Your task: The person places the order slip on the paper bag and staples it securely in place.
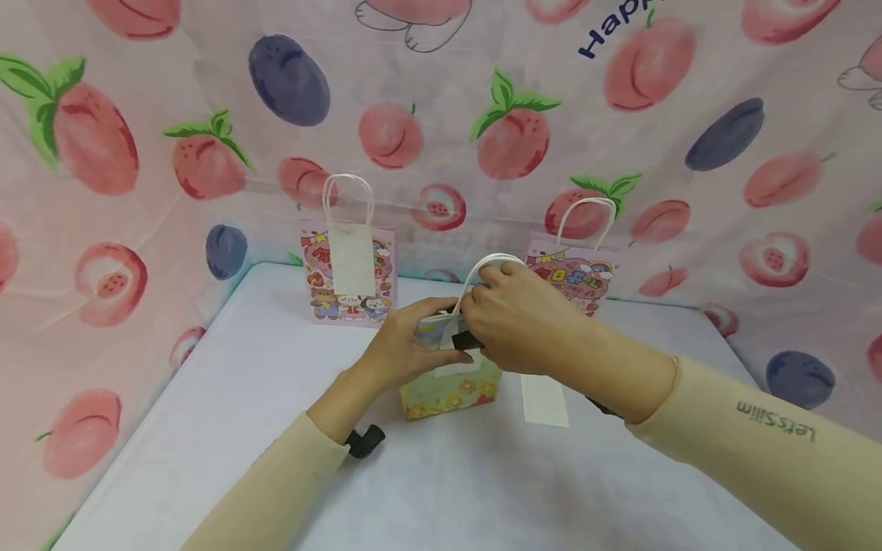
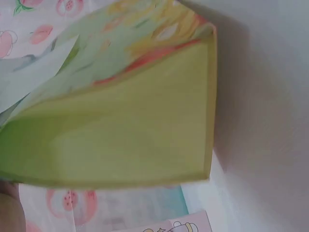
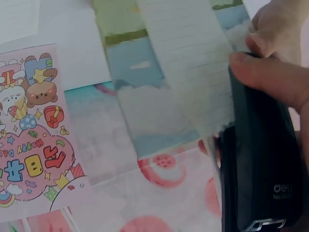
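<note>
A small green floral gift bag [image 1: 451,394] hangs tilted between both hands, its yellow-green underside [image 2: 120,140] showing in the left wrist view. My left hand [image 1: 400,340] grips the upper left edge, thumb across the front. My right hand [image 1: 517,317] is at the top by the white rope handle [image 1: 475,269], fingers curled. In the right wrist view, thumb and fingers hold a black stapler [image 3: 265,145] beside a lined paper strip [image 3: 188,63] on the bag's front. In the head view, the right hand hides most of the stapler; where its jaws meet the bag is hidden.
Two pink cartoon gift bags stand at the back. The left bag [image 1: 320,264] has a white paper strip [image 1: 354,260] at its handle; the right bag [image 1: 579,275] is partly behind my right hand. Another lined strip [image 1: 544,402] lies on the white table [image 1: 441,490]. Fruit-patterned cloth [image 1: 441,76] hangs behind.
</note>
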Tool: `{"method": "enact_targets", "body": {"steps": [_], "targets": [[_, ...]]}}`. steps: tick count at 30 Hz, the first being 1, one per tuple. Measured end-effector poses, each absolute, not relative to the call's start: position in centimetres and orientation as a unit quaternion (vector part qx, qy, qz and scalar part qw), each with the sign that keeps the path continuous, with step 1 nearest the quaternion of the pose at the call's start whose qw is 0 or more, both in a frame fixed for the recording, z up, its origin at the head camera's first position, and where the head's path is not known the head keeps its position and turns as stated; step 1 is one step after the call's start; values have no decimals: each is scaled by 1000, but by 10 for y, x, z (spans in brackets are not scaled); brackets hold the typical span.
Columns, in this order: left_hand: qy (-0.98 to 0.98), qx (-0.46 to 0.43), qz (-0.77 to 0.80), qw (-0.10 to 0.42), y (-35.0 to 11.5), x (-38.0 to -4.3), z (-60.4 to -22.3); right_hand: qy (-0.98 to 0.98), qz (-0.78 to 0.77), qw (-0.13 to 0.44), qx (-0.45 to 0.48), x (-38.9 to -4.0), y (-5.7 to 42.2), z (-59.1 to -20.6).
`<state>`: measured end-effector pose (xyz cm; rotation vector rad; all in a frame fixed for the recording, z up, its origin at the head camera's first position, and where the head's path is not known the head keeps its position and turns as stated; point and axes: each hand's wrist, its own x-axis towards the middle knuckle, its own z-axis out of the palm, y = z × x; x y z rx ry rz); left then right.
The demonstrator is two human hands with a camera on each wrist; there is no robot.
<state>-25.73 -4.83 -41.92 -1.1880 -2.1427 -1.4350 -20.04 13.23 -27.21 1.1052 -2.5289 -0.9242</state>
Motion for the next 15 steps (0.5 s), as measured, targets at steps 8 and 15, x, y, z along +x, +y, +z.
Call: {"method": "enact_targets", "body": {"steps": [8,15], "targets": [[-772,-397,-480,129,-53,-261,-420,-857,-340,129,366,-195,132,-275],[-777,-387,-477,140,-50,-263,-421,-853,-340,166,359,-184,132,-276]]}}
